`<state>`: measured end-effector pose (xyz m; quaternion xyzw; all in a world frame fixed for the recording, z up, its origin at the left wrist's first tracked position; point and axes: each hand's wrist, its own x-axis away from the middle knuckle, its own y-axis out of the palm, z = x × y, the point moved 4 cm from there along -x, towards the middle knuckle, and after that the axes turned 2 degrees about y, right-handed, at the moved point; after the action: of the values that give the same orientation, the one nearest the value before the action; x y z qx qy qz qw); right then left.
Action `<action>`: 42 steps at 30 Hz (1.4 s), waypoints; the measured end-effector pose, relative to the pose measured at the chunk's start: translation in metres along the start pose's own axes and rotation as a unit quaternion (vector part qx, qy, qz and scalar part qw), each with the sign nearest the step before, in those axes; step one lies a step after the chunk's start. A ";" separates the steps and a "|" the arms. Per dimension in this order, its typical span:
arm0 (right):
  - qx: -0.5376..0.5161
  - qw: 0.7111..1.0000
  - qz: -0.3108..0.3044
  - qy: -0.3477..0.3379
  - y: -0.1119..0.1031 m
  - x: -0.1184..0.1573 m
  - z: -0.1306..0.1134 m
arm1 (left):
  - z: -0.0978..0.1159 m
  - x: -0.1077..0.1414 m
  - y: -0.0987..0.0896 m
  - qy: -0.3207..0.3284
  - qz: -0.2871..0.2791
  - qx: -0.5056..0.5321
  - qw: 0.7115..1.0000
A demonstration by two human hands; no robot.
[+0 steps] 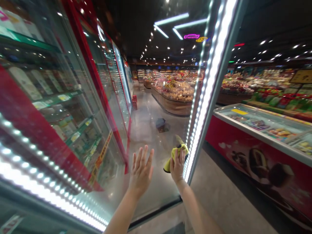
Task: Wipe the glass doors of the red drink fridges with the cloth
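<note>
In front of me stands a glass door [156,185] with a bright LED strip [207,87] running down its right edge. My left hand [142,172] is raised toward the glass, its fingers stretched out and slightly spread, with nothing in it. Whether its palm touches the pane I cannot tell. My right hand [177,165] presses a yellow cloth [173,156] with a dark edge to the glass, close beside the lit frame. The fingers lie over the bunched cloth and cover part of it.
Red-framed glass coolers [117,87] with shelves of bottles line the left side. To the right is a red chest freezer [243,143] with packages inside. Produce displays [175,97] stand farther back. Beyond the pane, a tiled floor [146,120] runs down the aisle.
</note>
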<state>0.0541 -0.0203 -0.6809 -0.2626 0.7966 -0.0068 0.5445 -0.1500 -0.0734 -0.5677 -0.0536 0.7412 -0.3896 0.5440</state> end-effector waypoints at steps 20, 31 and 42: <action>-0.005 0.992 0.046 -0.122 -0.025 -0.136 -0.012 | 0.034 -0.034 0.023 0.035 -0.003 0.009 0.999; 0.011 0.996 -0.006 -0.084 -0.027 -0.092 0.025 | 0.056 -0.053 0.042 0.070 0.020 0.025 0.997; 0.034 0.992 0.060 -0.102 -0.079 -0.094 0.057 | 0.077 -0.061 0.063 0.079 -0.010 0.030 0.996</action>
<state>0.1618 -0.0322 -0.5995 -0.1954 0.7503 0.0258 0.6310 -0.0379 -0.0392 -0.5689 -0.0140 0.7691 -0.4201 0.4814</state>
